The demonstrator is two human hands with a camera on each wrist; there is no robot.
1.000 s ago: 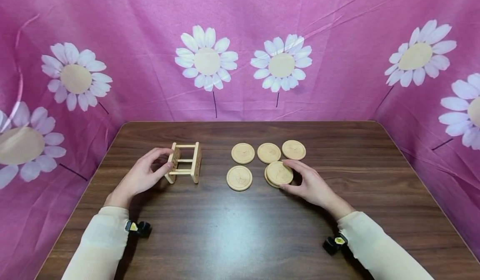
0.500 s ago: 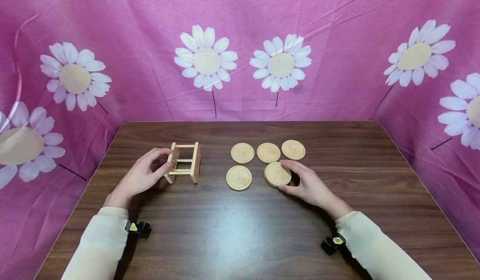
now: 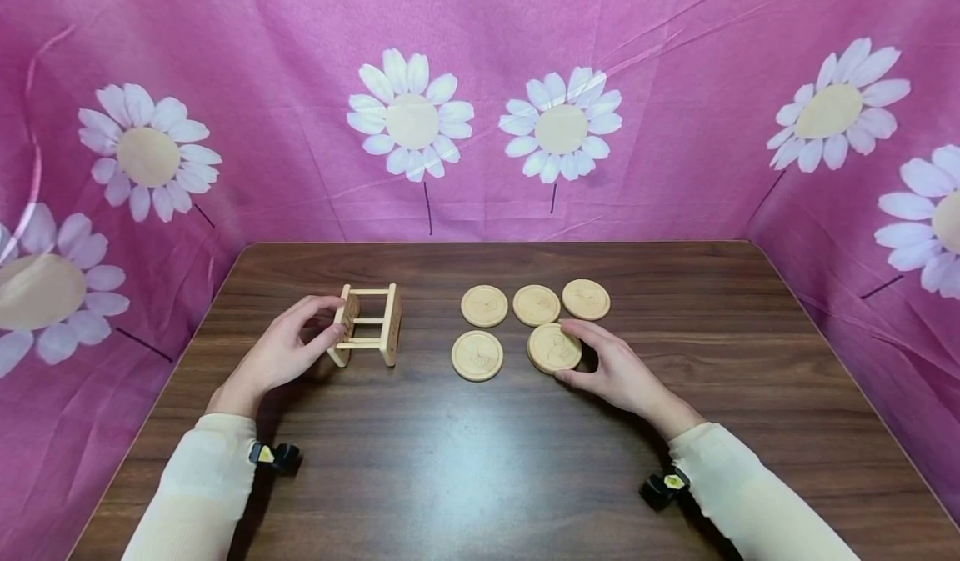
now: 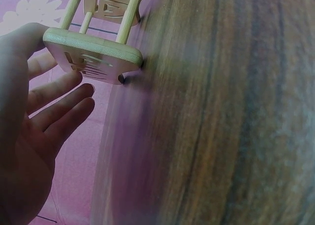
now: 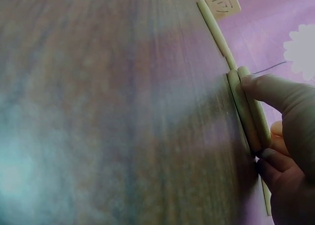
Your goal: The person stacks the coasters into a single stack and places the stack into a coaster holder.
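Observation:
My left hand (image 3: 288,346) grips the near-left side panel of a small pale wooden coaster rack (image 3: 388,328), thumb on one edge and fingers on the other. The rack stands on the table, its two cut-out panels joined by round rods; the left wrist view shows the held panel (image 4: 88,55) up close. With thumb and fingers, my right hand (image 3: 618,365) holds a round wooden coaster (image 3: 555,347) by its right edge. That coaster lies on top of a second one; in the right wrist view the upper coaster (image 5: 253,107) rests flat against the lower coaster (image 5: 241,109).
Several other engraved coasters lie flat: one at front left (image 3: 477,356), and a back row with a left coaster (image 3: 483,306), a middle coaster (image 3: 536,305) and a right coaster (image 3: 586,299). A pink flowered cloth (image 3: 480,202) hangs behind the brown wooden table (image 3: 450,478).
My right hand has moved slightly left with the upper coaster, which now lines up more closely over the one beneath. The left hand and rack have stayed put.

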